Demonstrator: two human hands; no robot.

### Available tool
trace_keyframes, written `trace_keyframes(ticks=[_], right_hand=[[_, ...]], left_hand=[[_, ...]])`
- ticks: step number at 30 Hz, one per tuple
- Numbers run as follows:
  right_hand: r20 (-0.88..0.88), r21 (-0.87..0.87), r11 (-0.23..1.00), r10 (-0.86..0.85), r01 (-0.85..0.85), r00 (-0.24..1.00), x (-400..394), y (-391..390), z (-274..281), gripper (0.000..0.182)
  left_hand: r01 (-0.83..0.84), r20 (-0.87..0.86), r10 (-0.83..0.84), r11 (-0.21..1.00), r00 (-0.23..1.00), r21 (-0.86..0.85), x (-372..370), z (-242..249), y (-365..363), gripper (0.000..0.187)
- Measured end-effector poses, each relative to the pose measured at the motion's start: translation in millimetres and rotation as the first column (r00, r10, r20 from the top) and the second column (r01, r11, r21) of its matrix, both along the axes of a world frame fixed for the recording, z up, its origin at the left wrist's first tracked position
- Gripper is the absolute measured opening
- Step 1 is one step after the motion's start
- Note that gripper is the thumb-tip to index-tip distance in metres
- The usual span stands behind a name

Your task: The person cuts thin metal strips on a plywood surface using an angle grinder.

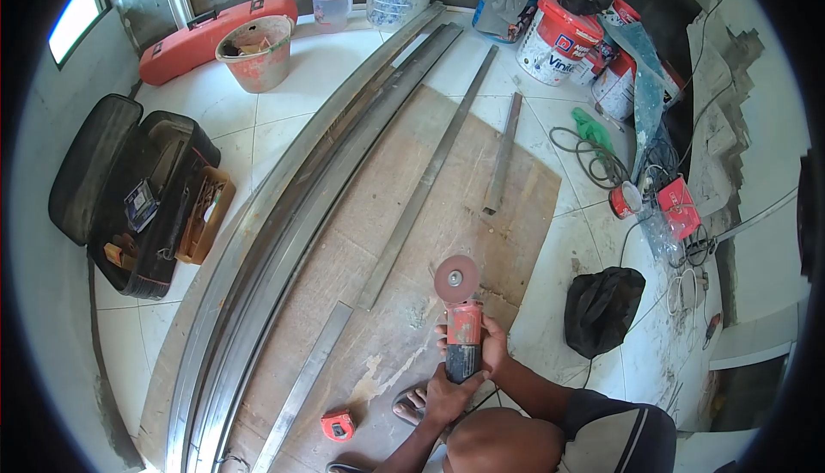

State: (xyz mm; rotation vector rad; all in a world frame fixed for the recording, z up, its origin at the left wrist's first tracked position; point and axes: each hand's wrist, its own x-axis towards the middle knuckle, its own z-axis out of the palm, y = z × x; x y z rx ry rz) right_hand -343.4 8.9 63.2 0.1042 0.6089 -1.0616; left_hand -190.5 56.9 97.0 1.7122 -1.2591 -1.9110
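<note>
A red and black angle grinder point(464, 327) is held upright in front of me, its brown disc point(455, 278) facing up toward the camera. My right hand point(493, 342) wraps round the red body from the right, with fingertips showing on its left side. Lower down, my left hand point(454, 394) is closed at the black rear end. To the left lie a short flat metal bar point(311, 370) and a longer one point(430, 176). A red tape measure point(338, 426) rests on the board near my foot.
Long metal profiles point(284, 215) run along the left of the plywood board point(387, 258). A short tube point(503, 155) lies at its far right. An open black case point(137, 198) stands left; a black bag point(603, 310) and paint buckets point(563, 39) are on the right.
</note>
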Motion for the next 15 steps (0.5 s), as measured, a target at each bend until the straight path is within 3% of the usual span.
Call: trace_keyframes(ticks=[2,3,4,5,6,8,9,10,12,14,15], right_hand=[[-0.333,-0.003,1.000,0.013,-0.015,0.943,-3,3,13,0.050],[-0.334,-0.010,1.000,0.007,-0.011,0.943,-3,3,17,0.050],[-0.756,-0.123,0.976,0.027,-0.182,0.654,-3,5,20,0.048],[-0.979,-0.124,0.917,-0.050,-0.380,0.199,-4,8,22,0.050],[-0.980,-0.116,0.920,-0.044,-0.375,0.194,-9,8,23,0.050],[-0.972,0.074,0.950,0.137,-0.302,0.192,-25,-5,17,0.037],[-0.962,-0.039,0.971,0.028,-0.236,0.272,-35,-4,0,0.036],[-0.961,-0.045,0.971,0.021,-0.233,0.276,-44,-7,-4,0.036],[-0.997,0.069,0.987,0.061,-0.148,-0.056,-63,-10,-13,0.048],[-0.999,0.010,0.994,0.006,-0.105,-0.039,-87,-15,-45,0.055],[-0.981,0.043,0.993,0.021,-0.110,-0.193,-99,-18,-59,0.052]], left_hand=[[0.021,0.061,-0.020,1.000,0.998,-0.011,-6,-6,-2,0.094],[0.042,0.124,-0.040,0.999,0.992,-0.015,-11,-10,-3,0.088],[0.045,0.122,-0.043,0.999,0.992,-0.016,-19,-19,-2,0.088],[0.070,0.146,-0.055,0.992,0.988,-0.103,-28,-32,2,0.086],[0.099,0.168,-0.067,0.977,0.983,-0.189,-37,-39,6,0.084],[0.196,0.155,-0.161,0.949,0.975,-0.247,-46,-42,6,0.084],[0.285,0.149,-0.250,0.908,0.957,-0.306,-46,-43,3,0.084],[0.288,0.154,-0.251,0.906,0.956,-0.311,-44,-40,-4,0.084],[0.546,0.220,-0.500,0.750,0.838,-0.374,-40,-35,-17,0.081],[0.541,0.248,-0.481,0.734,0.841,-0.412,-33,-51,-28,0.077],[0.488,0.375,-0.331,0.721,0.866,-0.491,-28,-56,-38,0.069]])
